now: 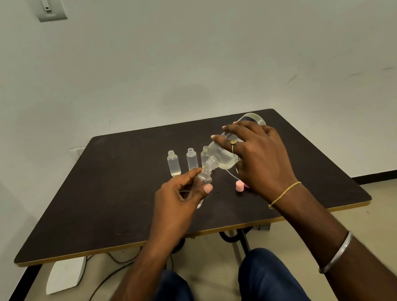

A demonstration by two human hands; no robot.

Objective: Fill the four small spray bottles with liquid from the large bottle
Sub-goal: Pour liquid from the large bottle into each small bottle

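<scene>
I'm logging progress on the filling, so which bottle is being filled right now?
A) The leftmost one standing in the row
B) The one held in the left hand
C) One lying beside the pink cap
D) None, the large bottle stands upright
B: the right hand tips the large bottle so its neck meets the mouth of the small bottle held in the left hand.

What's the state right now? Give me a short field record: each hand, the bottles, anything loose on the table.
left hand: holds a small spray bottle, tilted, above the table
right hand: holds the large bottle, tipped, its neck at the small bottle's mouth
standing bottles: three, uncapped, upright in a row; leftmost has a little liquid at the bottom, middle, third partly hidden by the large bottle
loose items: pink cap near the right hand
pouring: liquid stream too fine to tell
</scene>
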